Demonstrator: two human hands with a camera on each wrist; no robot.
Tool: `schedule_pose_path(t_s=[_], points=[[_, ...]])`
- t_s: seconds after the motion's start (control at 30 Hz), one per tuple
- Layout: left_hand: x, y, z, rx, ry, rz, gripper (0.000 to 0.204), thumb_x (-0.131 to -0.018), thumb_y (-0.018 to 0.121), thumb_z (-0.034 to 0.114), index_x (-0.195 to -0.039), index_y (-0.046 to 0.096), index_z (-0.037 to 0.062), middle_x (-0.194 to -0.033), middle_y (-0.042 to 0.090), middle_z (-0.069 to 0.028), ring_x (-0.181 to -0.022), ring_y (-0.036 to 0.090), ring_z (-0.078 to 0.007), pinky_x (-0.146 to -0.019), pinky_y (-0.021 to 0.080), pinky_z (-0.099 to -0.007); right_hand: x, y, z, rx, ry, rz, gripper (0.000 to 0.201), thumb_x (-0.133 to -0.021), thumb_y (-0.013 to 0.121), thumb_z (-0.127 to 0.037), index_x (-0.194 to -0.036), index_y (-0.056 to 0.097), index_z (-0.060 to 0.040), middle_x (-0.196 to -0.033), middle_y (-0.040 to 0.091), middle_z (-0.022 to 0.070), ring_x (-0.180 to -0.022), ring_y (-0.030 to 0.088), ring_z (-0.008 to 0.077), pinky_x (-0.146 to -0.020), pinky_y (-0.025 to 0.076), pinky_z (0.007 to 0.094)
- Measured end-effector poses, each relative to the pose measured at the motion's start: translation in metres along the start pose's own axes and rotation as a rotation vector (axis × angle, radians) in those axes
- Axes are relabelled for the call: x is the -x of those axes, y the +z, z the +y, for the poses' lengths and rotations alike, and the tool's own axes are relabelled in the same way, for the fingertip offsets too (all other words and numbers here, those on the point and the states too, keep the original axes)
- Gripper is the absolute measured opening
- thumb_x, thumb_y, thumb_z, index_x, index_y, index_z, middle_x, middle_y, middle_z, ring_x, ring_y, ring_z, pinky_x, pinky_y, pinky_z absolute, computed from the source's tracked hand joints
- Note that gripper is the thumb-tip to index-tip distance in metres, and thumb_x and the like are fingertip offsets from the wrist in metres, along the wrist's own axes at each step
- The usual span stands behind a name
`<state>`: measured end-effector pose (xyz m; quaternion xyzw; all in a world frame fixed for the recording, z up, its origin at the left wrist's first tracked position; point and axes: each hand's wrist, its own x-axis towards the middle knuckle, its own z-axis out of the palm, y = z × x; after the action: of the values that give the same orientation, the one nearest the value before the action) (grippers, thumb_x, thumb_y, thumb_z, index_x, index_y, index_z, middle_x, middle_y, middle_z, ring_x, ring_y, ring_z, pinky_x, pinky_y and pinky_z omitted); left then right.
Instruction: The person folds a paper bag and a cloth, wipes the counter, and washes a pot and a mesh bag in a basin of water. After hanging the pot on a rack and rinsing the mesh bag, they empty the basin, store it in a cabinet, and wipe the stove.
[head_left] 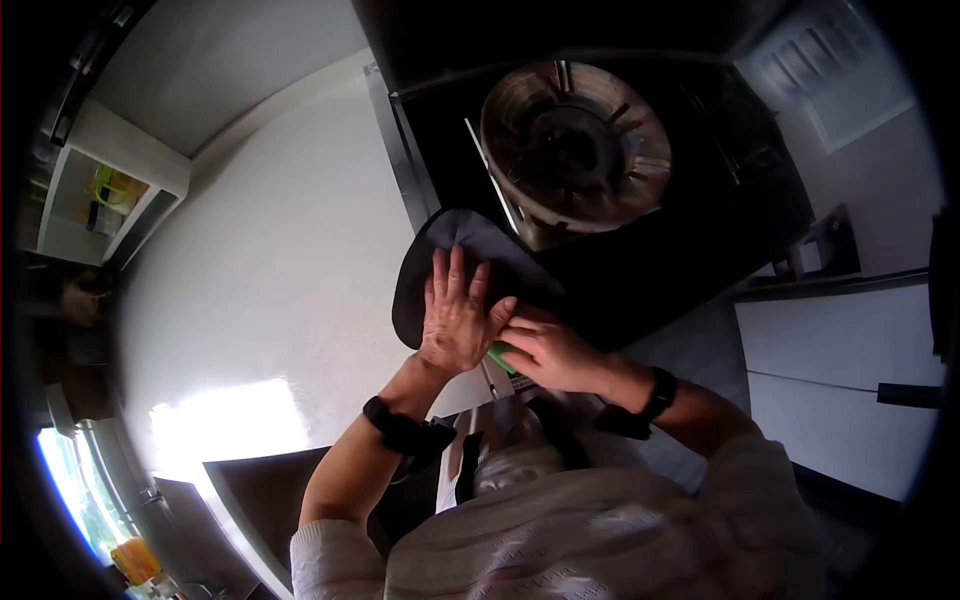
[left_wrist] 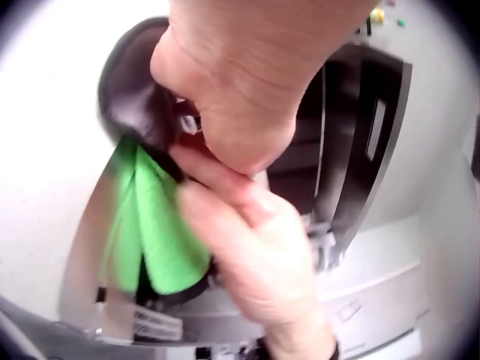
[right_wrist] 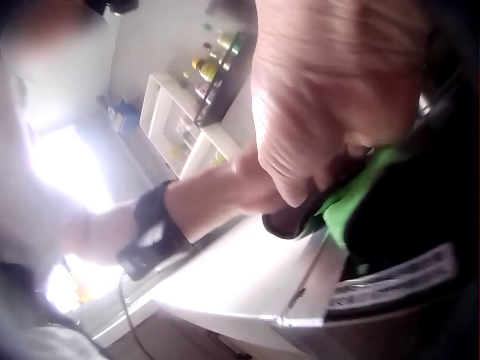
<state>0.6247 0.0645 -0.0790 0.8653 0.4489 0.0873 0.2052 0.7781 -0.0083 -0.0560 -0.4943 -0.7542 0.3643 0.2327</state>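
Observation:
A dark grey rounded piece with a black rim point(head_left: 412, 290) lies at the counter's edge beside the stove. My left hand point(head_left: 458, 318) rests on it, fingers straight and slightly spread across its surface. Close against that palm, my right hand point(head_left: 553, 352) has its fingers at the piece's near edge and pinches a green cloth point(left_wrist: 169, 240). The cloth hangs in folds below the dark piece in the left wrist view. From the right wrist, part of the green cloth point(right_wrist: 349, 206) shows under the right hand point(right_wrist: 337, 90), whose fingertips are partly hidden.
A large round metal burner ring point(head_left: 580, 150) stands on the black stove beyond the hands. The white countertop point(head_left: 270, 260) stretches to the left, with a white shelf unit point(head_left: 110, 190) past it. White cabinet drawers point(head_left: 840, 400) are at the right, and a dark opening point(head_left: 270, 500) lies below the counter.

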Motion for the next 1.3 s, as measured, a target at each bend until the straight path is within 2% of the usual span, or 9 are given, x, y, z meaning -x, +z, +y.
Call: schedule_pose_path(t_s=[0.07,0.27,0.37,0.47,0.63,0.77,0.93,1.13,1.3], points=[[-0.013,0.011,-0.006,-0.066,0.046,-0.022,0.063,-0.084,0.055,0.039,-0.134,0.036,0.0055,-0.144,0.013,-0.0254,-0.132,0.013,-0.0449,-0.104,0.018,-0.0545,0.035,-0.014,0.016,0.087,-0.072,0.243,0.016,-0.078,0.060,-0.006,-0.093,0.061,-0.0006,-0.105,0.060,0.0113,-0.098,0.058,0.0267,-0.082,0.048,0.0319],[-0.118,0.010,-0.073,-0.244,0.244,0.154,0.065,-0.084,0.055,0.038,-0.138,0.030,0.0127,-0.145,0.017,-0.0220,-0.132,0.018,-0.0422,-0.104,0.020,-0.0521,0.072,-0.033,0.027,-0.052,0.232,0.351,0.014,-0.080,0.059,-0.003,-0.093,0.061,-0.0039,-0.092,0.064,0.0093,-0.075,0.063,0.0229,-0.063,0.052,0.0291],[-0.179,0.007,-0.107,-0.302,0.212,0.145,0.062,-0.087,0.050,0.038,-0.140,0.026,0.0165,-0.145,0.017,-0.0215,-0.131,0.020,-0.0431,-0.103,0.020,-0.0533,0.073,-0.029,0.029,-0.055,0.238,0.409,0.018,-0.079,0.060,0.000,-0.097,0.059,-0.0042,-0.087,0.063,0.0095,-0.068,0.061,0.0190,-0.056,0.050,0.0266],[-0.223,-0.003,-0.113,-0.347,0.039,-0.001,0.065,-0.089,0.039,0.049,-0.143,0.019,0.0200,-0.148,0.009,-0.0168,-0.136,0.010,-0.0381,-0.106,0.014,-0.0520,0.088,-0.027,0.024,-0.006,0.322,0.436,0.018,-0.079,0.059,0.000,-0.096,0.060,-0.0044,-0.086,0.063,0.0094,-0.067,0.062,0.0185,-0.056,0.050,0.0258],[-0.252,-0.006,-0.122,-0.408,-0.021,-0.038,0.065,-0.089,0.030,0.056,-0.143,0.015,0.0232,-0.149,0.006,-0.0150,-0.136,0.007,-0.0365,-0.107,0.013,-0.0515,0.122,-0.011,0.014,0.052,0.444,0.529,0.013,-0.082,0.056,0.001,-0.094,0.060,-0.0013,-0.083,0.063,0.0098,-0.065,0.061,0.0134,-0.051,0.048,0.0223],[-0.225,0.001,-0.108,-0.432,0.006,0.042,0.066,-0.089,0.030,0.055,-0.142,0.018,0.0190,-0.147,0.012,-0.0181,-0.135,0.012,-0.0386,-0.106,0.016,-0.0524,0.137,-0.001,0.004,-0.012,0.467,0.581,0.013,-0.082,0.056,0.001,-0.094,0.061,-0.0011,-0.081,0.063,0.0094,-0.063,0.059,0.0121,-0.050,0.046,0.0218],[-0.121,0.024,-0.061,-0.465,0.098,0.103,0.064,-0.090,0.034,0.045,-0.139,0.025,0.0054,-0.145,0.015,-0.0234,-0.134,0.013,-0.0410,-0.108,0.013,-0.0480,0.165,-0.010,0.013,-0.039,0.420,0.542,0.013,-0.084,0.055,0.000,-0.096,0.061,-0.0006,-0.081,0.063,0.0100,-0.067,0.061,0.0124,-0.053,0.048,0.0221],[0.001,0.043,0.028,-0.351,0.067,0.057,0.064,-0.090,0.041,0.041,-0.140,0.024,0.0058,-0.147,0.010,-0.0207,-0.136,0.008,-0.0374,-0.109,0.010,-0.0467,0.210,-0.030,0.015,-0.147,0.350,0.533,0.013,-0.085,0.053,0.001,-0.097,0.060,0.0004,-0.084,0.062,0.0090,-0.073,0.062,0.0123,-0.058,0.049,0.0210],[0.069,0.061,0.082,-0.320,0.052,-0.035,0.070,-0.085,0.050,0.041,-0.141,0.022,0.0071,-0.147,0.011,-0.0208,-0.136,0.008,-0.0375,-0.109,0.009,-0.0475,0.253,-0.030,0.014,-0.140,0.325,0.565,0.011,-0.083,0.056,0.002,-0.093,0.061,0.0000,-0.080,0.062,0.0084,-0.065,0.064,0.0145,-0.055,0.049,0.0217]])
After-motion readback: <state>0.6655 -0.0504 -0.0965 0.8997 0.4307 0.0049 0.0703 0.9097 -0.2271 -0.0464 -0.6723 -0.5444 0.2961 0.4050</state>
